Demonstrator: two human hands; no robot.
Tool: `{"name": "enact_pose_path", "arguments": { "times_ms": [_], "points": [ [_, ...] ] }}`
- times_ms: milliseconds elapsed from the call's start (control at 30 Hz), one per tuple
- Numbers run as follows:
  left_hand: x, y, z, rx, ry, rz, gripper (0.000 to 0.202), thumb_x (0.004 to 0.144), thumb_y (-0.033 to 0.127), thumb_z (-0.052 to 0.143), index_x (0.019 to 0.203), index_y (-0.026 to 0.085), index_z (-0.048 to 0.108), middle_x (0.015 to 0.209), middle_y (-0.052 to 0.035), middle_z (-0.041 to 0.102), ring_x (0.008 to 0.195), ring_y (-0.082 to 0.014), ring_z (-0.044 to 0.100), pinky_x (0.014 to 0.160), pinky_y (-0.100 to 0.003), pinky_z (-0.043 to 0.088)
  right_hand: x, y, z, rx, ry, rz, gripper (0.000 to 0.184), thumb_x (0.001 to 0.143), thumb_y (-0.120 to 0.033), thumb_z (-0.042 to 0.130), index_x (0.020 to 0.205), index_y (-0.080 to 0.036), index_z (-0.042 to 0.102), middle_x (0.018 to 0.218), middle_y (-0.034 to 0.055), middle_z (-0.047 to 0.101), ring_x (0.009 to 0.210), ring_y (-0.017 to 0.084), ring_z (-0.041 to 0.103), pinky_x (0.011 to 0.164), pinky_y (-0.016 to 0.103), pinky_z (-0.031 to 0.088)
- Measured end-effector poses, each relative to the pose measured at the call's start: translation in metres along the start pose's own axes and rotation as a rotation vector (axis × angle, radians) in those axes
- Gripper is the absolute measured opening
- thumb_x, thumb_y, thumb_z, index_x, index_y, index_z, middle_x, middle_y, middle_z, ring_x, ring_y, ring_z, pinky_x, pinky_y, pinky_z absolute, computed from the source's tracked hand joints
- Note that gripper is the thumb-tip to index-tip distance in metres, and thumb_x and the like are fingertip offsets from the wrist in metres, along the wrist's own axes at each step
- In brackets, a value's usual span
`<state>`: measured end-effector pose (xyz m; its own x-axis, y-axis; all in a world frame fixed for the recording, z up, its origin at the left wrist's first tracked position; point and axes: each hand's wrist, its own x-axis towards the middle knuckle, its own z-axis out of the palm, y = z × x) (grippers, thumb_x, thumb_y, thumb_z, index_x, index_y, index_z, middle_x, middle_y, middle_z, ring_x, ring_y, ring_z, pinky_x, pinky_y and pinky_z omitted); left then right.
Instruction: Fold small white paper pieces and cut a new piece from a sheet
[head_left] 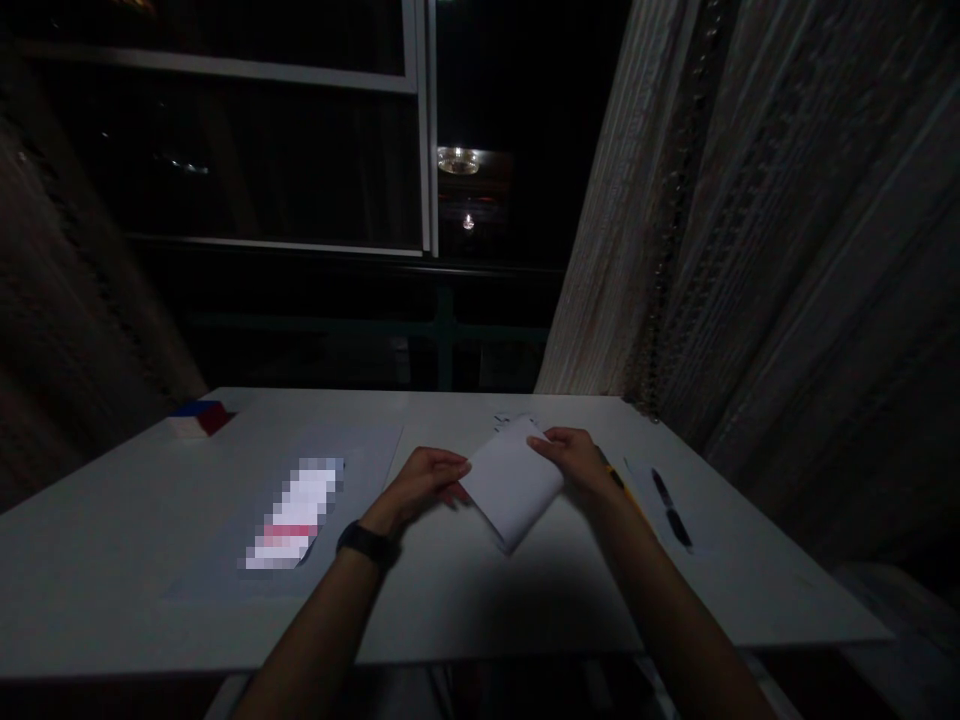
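A folded sheet of white paper (514, 485) is held up above the table, tilted so one corner points down toward me. My left hand (427, 478) pinches its left corner between thumb and fingers, with a dark watch on that wrist. On the opposite side, my right hand (574, 455) grips the upper right edge, thumb on top; its other fingers are mostly hidden behind the paper. Some dark handwriting shows near the paper's far edge; I cannot tell which sheet it is on.
On the white table (225, 640) a lit, blurred-out phone-like screen (292, 515) lies on a pale sheet (367, 460). A blue, red and white cube (199, 418) stands far left. Right of my arm lie a dark pen (671, 508) and a yellow-and-black stick-like object (626, 490). Curtains (600, 250) flank the window.
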<state>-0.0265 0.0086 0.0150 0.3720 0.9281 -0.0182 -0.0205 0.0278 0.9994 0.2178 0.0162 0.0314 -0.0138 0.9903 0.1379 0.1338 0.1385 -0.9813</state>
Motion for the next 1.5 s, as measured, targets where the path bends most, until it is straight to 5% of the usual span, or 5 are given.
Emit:
{"name": "enact_pose_path", "arguments": {
  "times_ms": [167,300,667,1133,1500],
  "points": [
    [0.003,0.002,-0.005,-0.048,0.17,0.068,0.037,0.065,0.037,0.069,0.082,0.005,0.065,0.057,-0.0078,0.063,0.045,-0.0119,0.056,0.04,-0.02,0.038,-0.002,-0.003,-0.014,0.071,-0.276,0.001,0.048,0.059,-0.038,0.072,0.099,-0.014,0.062,0.09,0.0066,0.067,0.072,0.019,0.062,0.06,0.028,0.047],
    [0.003,0.005,-0.013,-0.056,0.341,0.075,0.035,0.063,0.036,0.07,0.081,0.006,0.065,0.055,-0.0042,0.062,0.043,-0.0083,0.052,0.039,-0.017,0.034,-0.001,-0.001,-0.026,0.034,-0.44,0.08,0.047,0.055,-0.033,0.075,0.095,-0.012,0.063,0.087,0.0058,0.067,0.071,0.017,0.063,0.064,0.029,0.049],
    [0.0,0.006,-0.015,0.05,0.126,-0.023,0.038,0.068,0.042,0.066,0.081,0.006,0.063,0.061,-0.011,0.067,0.045,-0.0117,0.057,0.037,-0.018,0.035,0.001,0.001,-0.03,-0.005,-0.573,0.04,0.052,0.063,-0.033,0.07,0.11,-0.015,0.058,0.099,0.0065,0.065,0.083,0.019,0.062,0.071,0.03,0.049],
    [-0.005,0.007,-0.019,-0.323,0.001,-0.073,0.037,0.07,0.009,0.066,0.106,0.007,0.056,0.078,-0.0122,0.068,0.061,-0.0172,0.066,0.052,-0.024,0.055,-0.011,-0.008,-0.035,0.259,-0.531,0.057,0.071,0.061,-0.02,0.071,0.126,-0.024,0.044,0.125,0.0059,0.052,0.103,0.022,0.056,0.085,0.033,0.043],
    [-0.001,0.006,-0.018,-0.314,0.103,-0.02,0.033,0.069,0.01,0.067,0.101,0.006,0.06,0.087,-0.0131,0.068,0.069,-0.0175,0.066,0.06,-0.024,0.056,-0.006,-0.003,-0.035,0.139,-0.58,0.205,0.062,0.061,-0.026,0.073,0.119,-0.016,0.052,0.1,0.0077,0.066,0.076,0.018,0.064,0.068,0.029,0.048]
  ]
}}
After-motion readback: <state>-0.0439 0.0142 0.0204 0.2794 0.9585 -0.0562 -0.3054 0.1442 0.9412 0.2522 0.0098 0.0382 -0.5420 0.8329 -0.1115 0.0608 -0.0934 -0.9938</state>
